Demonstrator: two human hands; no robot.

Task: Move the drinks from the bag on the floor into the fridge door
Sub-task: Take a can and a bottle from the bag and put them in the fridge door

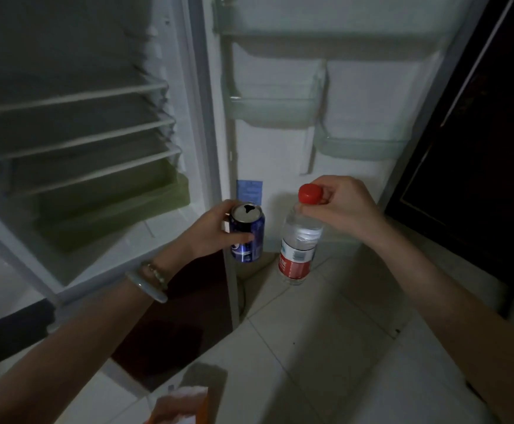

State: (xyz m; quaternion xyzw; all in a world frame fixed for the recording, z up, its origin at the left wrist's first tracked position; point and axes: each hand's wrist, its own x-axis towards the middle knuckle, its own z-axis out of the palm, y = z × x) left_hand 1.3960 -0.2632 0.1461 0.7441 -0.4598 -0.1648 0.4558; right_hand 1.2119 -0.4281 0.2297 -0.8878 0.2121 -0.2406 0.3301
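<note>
My left hand point(211, 232) grips a blue drink can point(247, 237) around its side, its silver top facing up. My right hand point(346, 206) pinches the neck of a clear water bottle point(298, 243) just under its red cap point(310, 193); the bottle hangs upright and has a red label. Both drinks are held in front of the lower part of the open fridge door point(280, 166). Two translucent door bins point(272, 110) point(361, 145) sit higher on the door with nothing seen in them. An orange and white bag edge point(180, 405) shows at the bottom of the frame.
The fridge interior point(75, 127) at left has several wire shelves and a green drawer point(112, 206). A blue sticker point(249, 191) is on the door. A dark wooden cabinet point(476, 148) stands at right. Pale floor tiles point(326, 347) lie below.
</note>
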